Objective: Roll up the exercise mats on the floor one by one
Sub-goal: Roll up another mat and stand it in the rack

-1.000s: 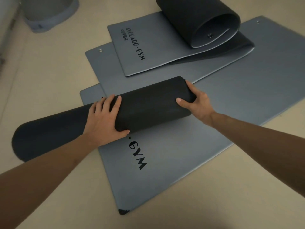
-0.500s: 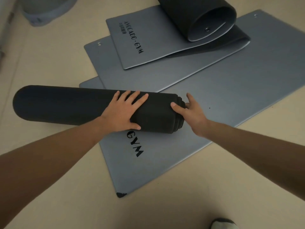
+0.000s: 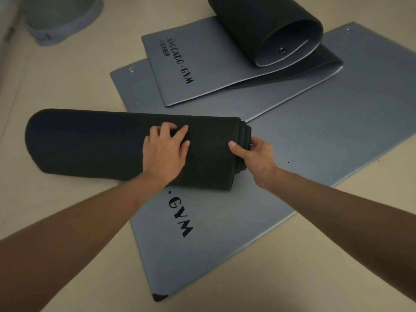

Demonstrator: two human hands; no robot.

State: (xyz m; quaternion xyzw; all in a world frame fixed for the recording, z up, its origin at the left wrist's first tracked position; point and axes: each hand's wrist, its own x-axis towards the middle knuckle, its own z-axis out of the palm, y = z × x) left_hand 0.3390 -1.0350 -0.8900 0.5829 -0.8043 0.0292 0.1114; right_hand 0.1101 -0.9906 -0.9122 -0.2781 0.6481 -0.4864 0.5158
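Observation:
A tightly rolled black mat [image 3: 94,145] lies across the middle, its right end resting on a flat grey mat [image 3: 225,233] printed with "GYM". My left hand [image 3: 166,152] presses on top of the roll, fingers curled over it. My right hand [image 3: 254,156] grips the roll's right end, thumb on the outer layer and fingers at the spiral. A second flat grey mat [image 3: 337,113] stretches to the right beneath. At the back, a third mat [image 3: 191,70] lies half unrolled with a loose black coil [image 3: 265,25] on it.
A grey-blue rolled object [image 3: 63,21] stands at the top left on the beige floor [image 3: 56,86]. Bare floor shows at the left and along the bottom right.
The rolled mat has swung from a diagonal to lying level, left to right. My left hand's fingers have curled on the roll, and my right hand has closed on its end.

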